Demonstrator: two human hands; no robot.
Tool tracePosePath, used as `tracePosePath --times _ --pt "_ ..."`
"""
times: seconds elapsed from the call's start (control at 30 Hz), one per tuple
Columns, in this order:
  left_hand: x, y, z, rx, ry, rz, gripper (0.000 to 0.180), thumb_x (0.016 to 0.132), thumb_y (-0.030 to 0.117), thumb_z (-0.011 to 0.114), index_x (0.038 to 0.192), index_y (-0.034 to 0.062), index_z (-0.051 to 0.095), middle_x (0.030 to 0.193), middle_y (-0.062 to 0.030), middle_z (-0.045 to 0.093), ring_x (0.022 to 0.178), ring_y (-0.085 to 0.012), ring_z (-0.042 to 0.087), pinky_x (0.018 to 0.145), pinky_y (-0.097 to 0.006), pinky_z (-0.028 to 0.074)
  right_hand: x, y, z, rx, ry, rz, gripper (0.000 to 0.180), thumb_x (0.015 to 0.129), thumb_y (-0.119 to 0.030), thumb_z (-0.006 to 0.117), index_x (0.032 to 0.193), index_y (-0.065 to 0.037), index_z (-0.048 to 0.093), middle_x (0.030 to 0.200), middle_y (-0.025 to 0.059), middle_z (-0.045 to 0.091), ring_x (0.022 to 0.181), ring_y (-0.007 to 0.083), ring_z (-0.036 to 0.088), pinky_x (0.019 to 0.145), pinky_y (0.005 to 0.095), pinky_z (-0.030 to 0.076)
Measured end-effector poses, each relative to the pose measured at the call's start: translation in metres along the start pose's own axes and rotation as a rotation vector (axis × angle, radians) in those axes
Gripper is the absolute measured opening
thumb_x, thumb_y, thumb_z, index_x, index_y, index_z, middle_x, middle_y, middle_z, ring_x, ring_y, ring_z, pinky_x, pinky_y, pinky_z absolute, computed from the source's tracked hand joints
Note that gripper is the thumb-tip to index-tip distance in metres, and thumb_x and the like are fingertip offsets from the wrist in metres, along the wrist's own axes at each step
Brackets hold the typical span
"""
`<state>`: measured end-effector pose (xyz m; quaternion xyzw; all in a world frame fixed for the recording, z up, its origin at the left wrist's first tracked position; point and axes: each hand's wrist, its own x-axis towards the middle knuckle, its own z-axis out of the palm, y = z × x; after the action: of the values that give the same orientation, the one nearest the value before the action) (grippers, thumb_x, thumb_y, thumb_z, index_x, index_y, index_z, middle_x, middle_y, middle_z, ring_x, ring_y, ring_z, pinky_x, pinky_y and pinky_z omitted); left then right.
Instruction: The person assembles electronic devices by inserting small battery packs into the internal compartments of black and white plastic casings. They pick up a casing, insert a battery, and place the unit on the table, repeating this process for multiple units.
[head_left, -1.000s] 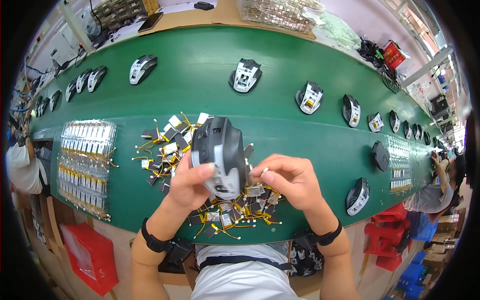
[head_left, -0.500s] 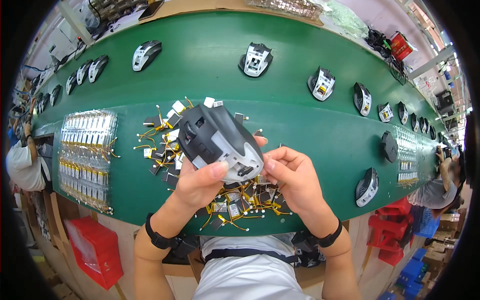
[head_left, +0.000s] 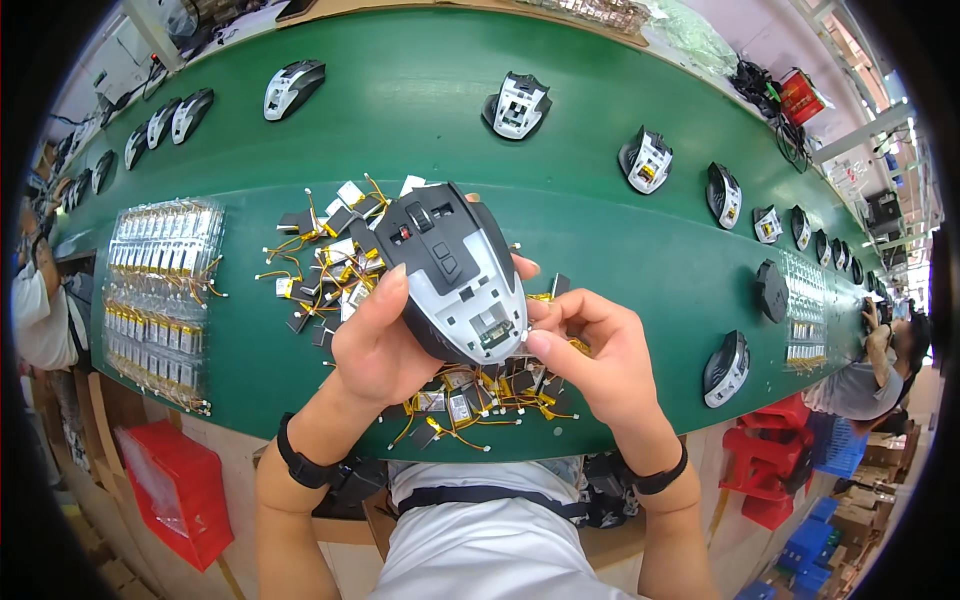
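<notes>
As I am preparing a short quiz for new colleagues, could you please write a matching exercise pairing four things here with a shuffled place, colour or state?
Things
1. Mouse between the hands
2. Loose batteries
3. Worktable
4. Bin at lower left

Descriptions
A. Green
B. Jumbled together with their wires
C. Red
D. Held in the left hand

Pairs: 1-D, 2-B, 3-A, 4-C

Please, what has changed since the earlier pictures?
The computer mouse in the left hand has turned from its side, so its top now faces the camera. The right hand, apart from it at first, now has its fingers at the mouse's lower right edge; I cannot tell whether it released anything. The left hand kept holding; the other mice stayed.
</notes>
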<state>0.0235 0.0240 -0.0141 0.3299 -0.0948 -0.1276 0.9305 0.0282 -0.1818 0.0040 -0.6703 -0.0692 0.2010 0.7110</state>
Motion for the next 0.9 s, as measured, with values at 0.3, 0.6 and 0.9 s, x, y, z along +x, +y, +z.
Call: tracePosePath --times 0.3,0.6,0.9 --pt "0.002 -0.002 -0.001 0.036 -0.026 0.035 0.077 0.096 0.052 0.045 0.152 0.0056 0.019 0.133 -0.0313 0.049 0.113 -0.0459 0.06 0.095 -0.052 0.052 -0.002 0.006 -0.005 0.096 -0.001 0.113 0.017 0.087 -0.012 0.073 0.094 0.001 0.067 0.087 -0.0002 0.064 0.079 0.0045 0.054 0.075 0.0235 0.047" --pt "-0.003 -0.009 -0.009 0.073 -0.03 -0.012 0.066 0.099 0.056 0.04 0.129 -0.0021 0.045 0.115 -0.0164 0.06 0.088 -0.0257 0.069 0.069 -0.035 0.06 -0.005 -0.028 0.013 -0.886 0.027 -0.838 0.016 0.067 -0.001 0.073 0.082 -0.006 0.068 0.076 0.0029 0.056 0.063 0.018 0.051 0.064 0.032 0.042" --pt "-0.008 -0.01 -0.004 0.088 0.031 -0.036 0.057 0.101 0.05 0.04 0.13 0.0022 0.048 0.115 -0.012 0.062 0.103 -0.0191 0.063 0.088 -0.033 0.052 0.013 -0.037 0.017 -1.232 -0.15 -1.084 0.023 0.061 -0.012 0.065 0.082 -0.003 0.062 0.081 0.006 0.053 0.074 0.0213 0.055 0.068 0.0343 0.044"
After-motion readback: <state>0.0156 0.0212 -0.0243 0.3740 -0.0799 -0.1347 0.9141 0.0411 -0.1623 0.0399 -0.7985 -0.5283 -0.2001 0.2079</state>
